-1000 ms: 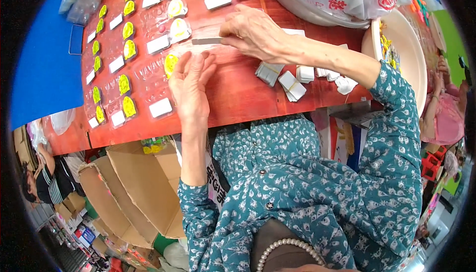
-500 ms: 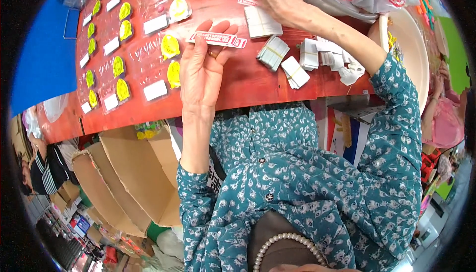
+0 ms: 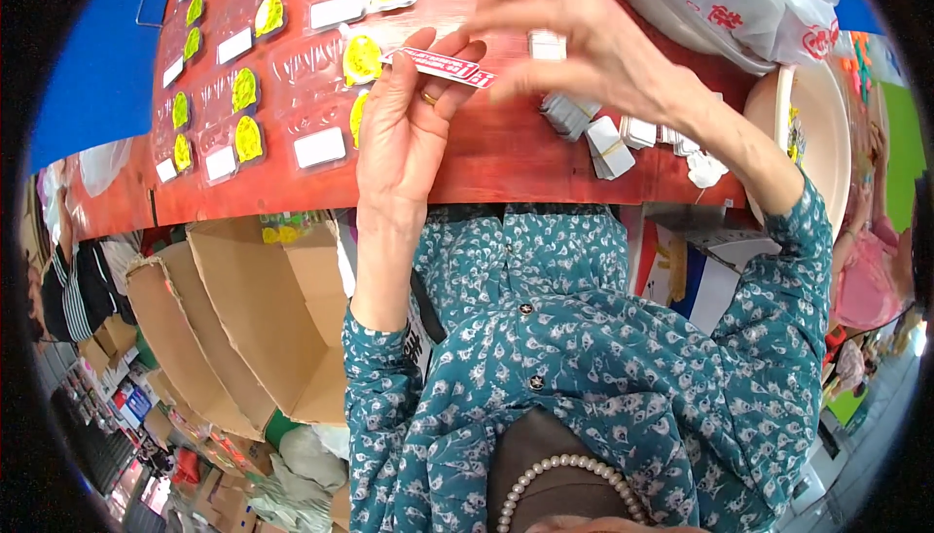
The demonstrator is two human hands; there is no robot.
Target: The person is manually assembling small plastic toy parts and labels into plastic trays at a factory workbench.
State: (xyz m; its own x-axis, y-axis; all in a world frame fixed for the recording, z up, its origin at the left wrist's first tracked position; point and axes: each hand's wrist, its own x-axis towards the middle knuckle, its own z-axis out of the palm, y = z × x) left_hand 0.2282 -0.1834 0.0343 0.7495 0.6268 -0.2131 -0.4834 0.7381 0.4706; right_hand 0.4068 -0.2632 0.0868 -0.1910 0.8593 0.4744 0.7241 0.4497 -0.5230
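Observation:
My left hand is palm up over the red table, closed round a few long red-and-white printed cards, thumb on top and fingers beneath. To its right hangs my right hand, blurred by motion, with thumb and fingers apart and nothing visible between them. A white card stack shows partly through that gap. Nearer me lie a grey-white bundle of cards and a banded white card bundle. Clear plastic packs with neon-yellow pieces and white cards spread to the left.
A white plastic bag with red print bulges at the back right, beside a cream basin. Crumpled white paper lies near the right front of the red table. An open cardboard box stands below the left front edge.
My right hand has come back from the red-and-white cards at the far side, nearer my left hand. The left hand keeps its cards. The view has shifted slightly.

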